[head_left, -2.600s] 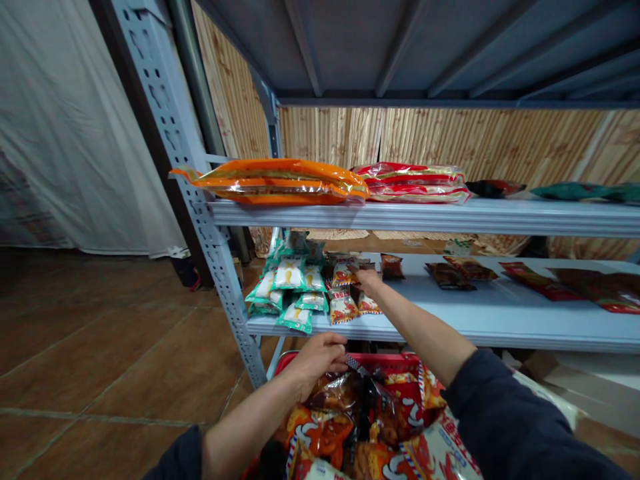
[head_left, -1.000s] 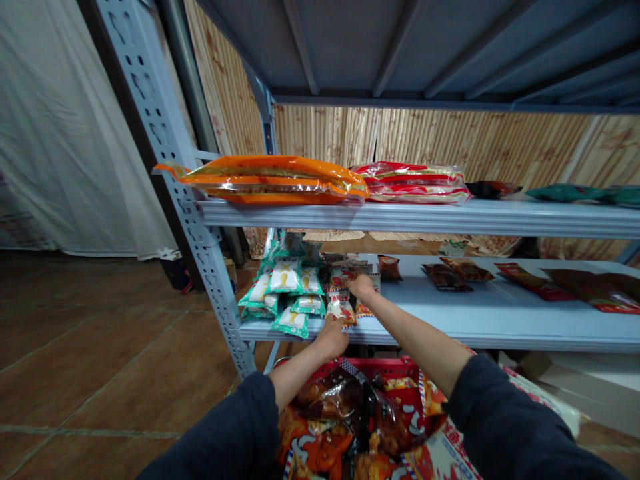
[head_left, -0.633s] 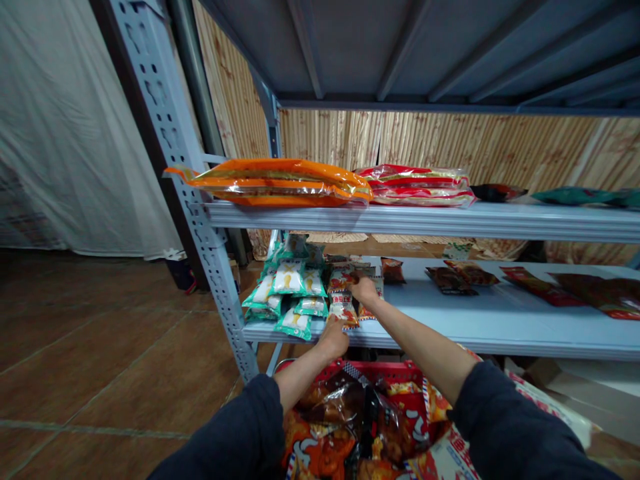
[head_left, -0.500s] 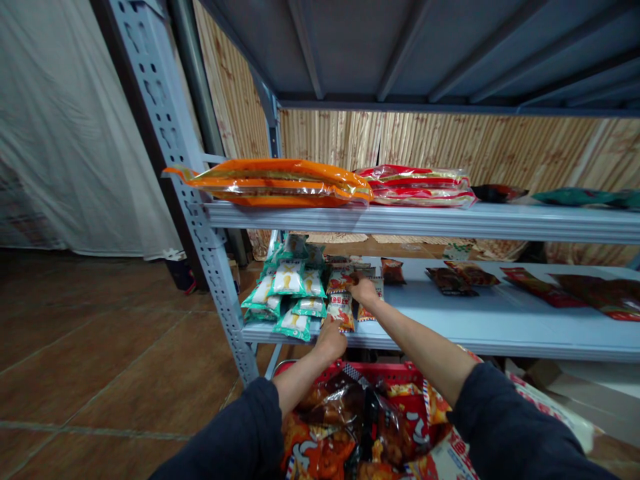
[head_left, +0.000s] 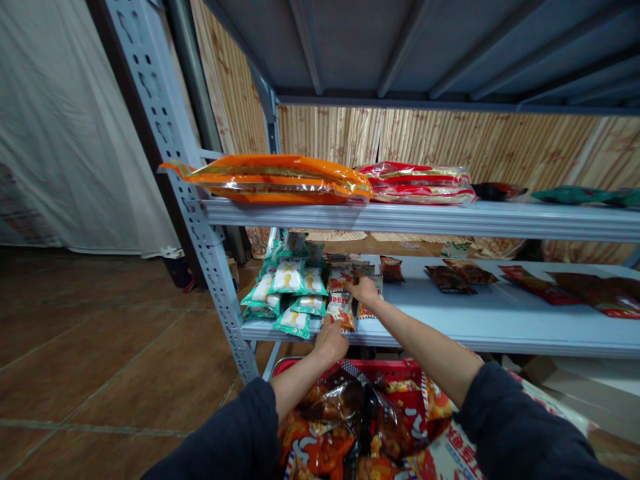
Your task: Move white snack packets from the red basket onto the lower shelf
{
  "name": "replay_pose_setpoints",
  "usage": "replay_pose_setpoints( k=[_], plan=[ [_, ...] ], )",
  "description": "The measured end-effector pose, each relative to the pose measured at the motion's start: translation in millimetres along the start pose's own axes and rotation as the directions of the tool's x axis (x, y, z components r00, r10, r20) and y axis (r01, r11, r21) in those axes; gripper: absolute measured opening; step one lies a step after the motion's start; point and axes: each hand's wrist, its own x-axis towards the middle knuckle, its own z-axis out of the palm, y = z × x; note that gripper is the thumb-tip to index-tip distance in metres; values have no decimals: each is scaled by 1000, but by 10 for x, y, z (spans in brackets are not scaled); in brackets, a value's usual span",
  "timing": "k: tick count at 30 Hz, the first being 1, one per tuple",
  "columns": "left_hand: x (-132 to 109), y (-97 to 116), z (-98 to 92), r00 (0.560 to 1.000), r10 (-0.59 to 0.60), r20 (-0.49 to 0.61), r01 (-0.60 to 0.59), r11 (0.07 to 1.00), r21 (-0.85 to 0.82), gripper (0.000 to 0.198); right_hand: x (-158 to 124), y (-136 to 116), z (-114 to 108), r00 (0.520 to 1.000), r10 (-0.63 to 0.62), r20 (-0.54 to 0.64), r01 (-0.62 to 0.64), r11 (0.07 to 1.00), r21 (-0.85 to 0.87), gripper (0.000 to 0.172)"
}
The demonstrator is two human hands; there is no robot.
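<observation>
On the lower shelf, red-and-white snack bags lie in a short row beside a pile of green-and-white snack bags [head_left: 289,275]. My left hand [head_left: 331,341] is at the front edge of the nearest red-and-white snack bag [head_left: 340,309], its fingers closed on the lower corner. Further back, my right hand [head_left: 364,292] reaches over from the right, fingers curled at the side of a second red-and-white snack bag [head_left: 341,277]. Its fingertips are partly hidden. Another similar bag [head_left: 376,288] lies just right of that hand, partly covered by it.
Below the shelf front stands a red basket [head_left: 400,369] full of packaged snacks. The upper shelf edge [head_left: 400,220] crosses above my hands, carrying an orange package [head_left: 280,179] and red packages [head_left: 420,183]. A perforated upright [head_left: 200,233] stands left. Brown packets [head_left: 450,279] lie further right.
Hardly anything differs. Both hands stay at the red-and-white bags, and the view has shifted very slightly.
</observation>
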Motion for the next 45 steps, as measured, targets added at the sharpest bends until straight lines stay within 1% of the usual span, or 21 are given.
replay_pose_setpoints(
  k=[7, 10, 13, 15, 17, 20, 22, 23, 25, 26, 27, 29, 31, 32, 34, 35, 37, 40, 41, 43, 45],
  plan=[
    [-119, 65, -48, 999, 35, 12, -36, 997, 70, 47, -105, -66, -97, 1000, -6, -17, 4, 996, -85, 51],
    [-171, 87, -94, 998, 56, 33, -58, 995, 76, 44, -143, -96, -195, 1000, 3, -27, -6, 992, -124, 43],
    [-247, 117, -198, 995, 52, 81, -57, 996, 68, 39, -177, -133, -366, 1000, -13, -20, 10, 988, -151, 36],
    [-321, 139, -304, 992, 46, 116, -52, 997, 56, 37, -227, -164, -503, 998, -55, -8, 53, 986, -156, 36],
    [-422, 153, -431, 986, 68, 151, -74, 997, 33, 34, -326, -200, -637, 994, -108, 18, 110, 983, -150, 36],
    [-652, 149, -632, 972, 123, 201, -121, 992, -22, 33, -587, -252, -798, 979, -182, 91, 192, 974, -116, 30],
    [-863, 136, -750, 926, 239, 291, -202, 968, -150, 31, -836, -273, -878, 964, -225, 145, 238, 968, -75, 27],
    [-982, 130, -799, 910, 267, 318, -207, 956, -210, 30, -981, -278, -913, 950, -255, 182, 265, 964, -34, 27],
    [-1232, 121, -877, 885, 302, 354, -209, 938, -278, 28, -1302, -278, -974, 918, -317, 240, 312, 948, 62, 26],
    [-1353, 117, -906, 866, 327, 377, -216, 927, -306, 26, -1474, -274, -1000, 891, -358, 279, 338, 934, 118, 25],
    [-1467, 115, -928, 864, 327, 382, -194, 918, -347, 25, -1649, -268, -1021, 848, -391, 357, 349, 920, 179, 25],
    [-1659, 106, -956, 891, 276, 360, -113, 904, -413, 23, -1994, -249, -1039, 756, -429, 495, 347, 903, 253, 23],
    [-1793, 88, -965, 928, 210, 308, -57, 896, -440, 23, -2306, -224, -1010, 675, -462, 575, 395, 885, 247, 22],
    [-1840, 75, -963, 943, 188, 276, -51, 898, -436, 24, -2440, -211, -978, 648, -458, 609, 400, 885, 239, 24],
    [-1902, 41, -946, 958, 169, 231, -67, 917, -392, 25, -2657, -191, -886, 624, -411, 665, 359, 906, 224, 35],
    [-1922, 23, -932, 961, 168, 219, -81, 930, -358, 25, -2737, -185, -832, 620, -383, 685, 348, 917, 197, 42],
    [-1951, -11, -896, 960, 171, 221, -104, 953, -285, 27, -2846, -183, -726, 631, -319, 707, 344, 932, 113, 56],
    [-1979, -48, -850, 961, 167, 219, -106, 958, -265, 28, -2901, -181, -605, 664, -244, 707, 326, 945, 20, 67],
    [-1983, -57, -844, 966, 157, 204, -94, 953, -287, 27, -2896, -174, -582, 675, -235, 700, 298, 954, 33, 69],
    [-1983, -73, -852, 981, 132, 145, -77, 939, -334, 26, -2863, -148, -570, 680, -239, 693, 216, 969, 122, 70],
    [-1973, -88, -879, 995, 99, 32, -78, 917, -391, 26, -2812, -112, -607, 670, -247, 700, 105, 965, 240, 65]
  ],
)
